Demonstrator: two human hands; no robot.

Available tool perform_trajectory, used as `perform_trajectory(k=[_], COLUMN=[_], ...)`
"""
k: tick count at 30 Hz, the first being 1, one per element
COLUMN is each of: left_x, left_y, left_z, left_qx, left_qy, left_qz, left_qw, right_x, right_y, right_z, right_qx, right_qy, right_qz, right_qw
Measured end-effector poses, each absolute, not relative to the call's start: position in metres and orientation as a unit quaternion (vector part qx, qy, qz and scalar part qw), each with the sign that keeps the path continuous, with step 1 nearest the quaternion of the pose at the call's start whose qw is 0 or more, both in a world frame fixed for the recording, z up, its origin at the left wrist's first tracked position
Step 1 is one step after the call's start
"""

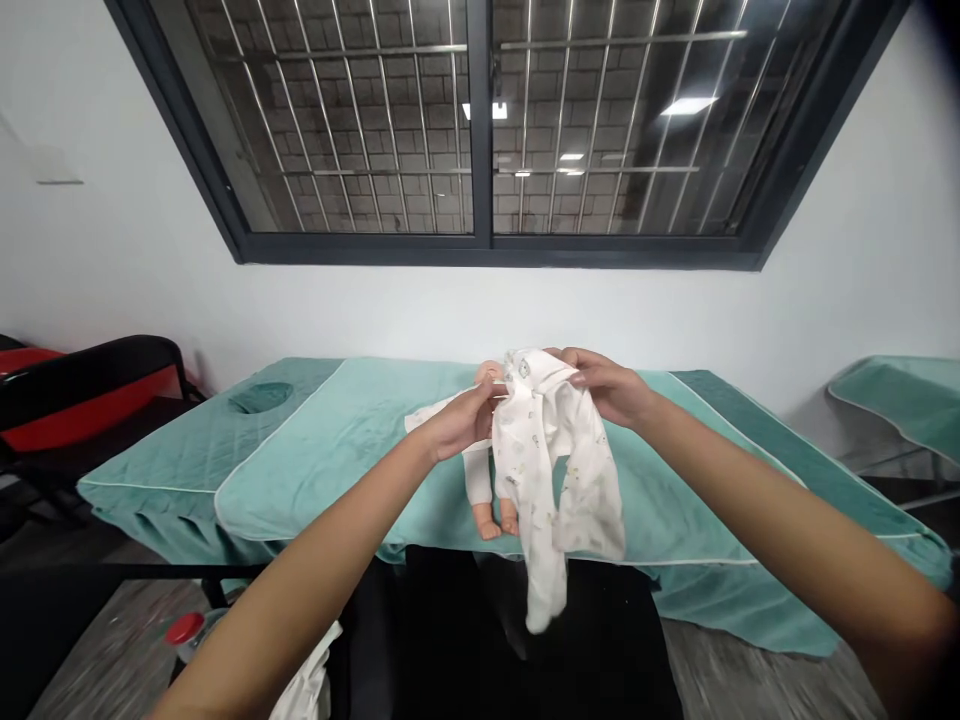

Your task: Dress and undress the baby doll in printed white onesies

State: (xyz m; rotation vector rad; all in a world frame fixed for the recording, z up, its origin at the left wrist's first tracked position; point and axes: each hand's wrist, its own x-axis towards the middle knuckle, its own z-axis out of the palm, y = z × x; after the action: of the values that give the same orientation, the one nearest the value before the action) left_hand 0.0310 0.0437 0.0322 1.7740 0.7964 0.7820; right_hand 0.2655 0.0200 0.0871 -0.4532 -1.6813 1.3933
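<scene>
Both my hands hold up a white baby garment [521,450] with small printed figures. It hangs down in long, limb-like parts, and the lowest one reaches past the front edge of the bed. My left hand [465,415] is closed on its left upper edge. My right hand [604,385] grips the upper right side, with some of its fingers hidden behind the cloth. Behind the garment a baby doll [486,520] in white clothing lies on the green massage bed [337,430]. Its bare feet point towards me, and the cloth and my left hand cover much of it.
A black and red chair [97,380] stands at the left. Below are a red-capped container [185,628] and white cloth [309,680], beside a black surface [600,640] in front of me. Another green-covered bed [907,395] is at the right. A barred window [480,250] is above.
</scene>
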Motion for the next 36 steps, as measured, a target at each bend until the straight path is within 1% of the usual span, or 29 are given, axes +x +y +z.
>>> perform_trajectory(k=[3,5,7,10,11,13,15,16,17,18,20,21,22,24,26,28,32,34,36], left_x=[0.030,0.029,0.024,0.012,0.009,0.003,0.002,0.003,0.005,0.007,0.011,0.011,0.011,0.008,0.001,-0.006,-0.016,-0.020,-0.025], left_y=[0.038,0.035,0.034,0.036,0.036,0.035,0.030,0.027,0.023,0.019,0.010,0.007,0.003,-0.002,-0.006,-0.010,-0.012,-0.009,-0.006], left_z=[0.036,0.041,0.047,0.060,0.065,0.076,0.088,0.094,0.100,0.105,0.115,0.120,0.125,0.132,0.138,0.140,0.136,0.132,0.128], left_qx=[0.662,0.640,0.632,0.642,0.651,0.674,0.697,0.705,0.709,0.710,0.709,0.708,0.707,0.710,0.714,0.714,0.698,0.671,0.635], left_qy=[0.293,0.295,0.302,0.335,0.345,0.350,0.337,0.328,0.320,0.310,0.289,0.279,0.271,0.263,0.266,0.273,0.269,0.252,0.234], left_qz=[0.277,0.285,0.328,0.402,0.421,0.437,0.430,0.420,0.411,0.404,0.396,0.397,0.400,0.402,0.397,0.390,0.395,0.439,0.496], left_qw=[0.632,0.650,0.633,0.560,0.529,0.481,0.464,0.467,0.476,0.486,0.507,0.513,0.516,0.515,0.512,0.513,0.533,0.542,0.544], right_x=[0.260,0.259,0.261,0.267,0.268,0.269,0.264,0.260,0.254,0.248,0.235,0.229,0.224,0.218,0.217,0.220,0.227,0.228,0.228], right_y=[0.017,0.016,0.014,0.012,0.012,0.010,0.007,0.005,0.002,-0.001,-0.007,-0.010,-0.013,-0.017,-0.019,-0.020,-0.018,-0.016,-0.013], right_z=[0.087,0.089,0.091,0.091,0.091,0.089,0.088,0.089,0.090,0.093,0.102,0.107,0.113,0.124,0.133,0.138,0.130,0.120,0.108], right_qx=[-0.164,-0.155,-0.153,-0.198,-0.225,-0.276,-0.303,-0.308,-0.313,-0.317,-0.312,-0.300,-0.287,-0.265,-0.263,-0.251,-0.158,-0.156,-0.191], right_qy=[-0.681,-0.689,-0.697,-0.727,-0.744,-0.785,-0.824,-0.839,-0.849,-0.850,-0.827,-0.815,-0.810,-0.822,-0.835,-0.834,-0.803,-0.815,-0.842], right_qz=[0.575,0.576,0.570,0.538,0.521,0.483,0.438,0.408,0.372,0.333,0.267,0.247,0.238,0.242,0.272,0.332,0.460,0.486,0.472], right_qw=[0.422,0.412,0.407,0.378,0.353,0.271,0.193,0.185,0.208,0.258,0.385,0.429,0.452,0.442,0.399,0.363,0.345,0.275,0.180])
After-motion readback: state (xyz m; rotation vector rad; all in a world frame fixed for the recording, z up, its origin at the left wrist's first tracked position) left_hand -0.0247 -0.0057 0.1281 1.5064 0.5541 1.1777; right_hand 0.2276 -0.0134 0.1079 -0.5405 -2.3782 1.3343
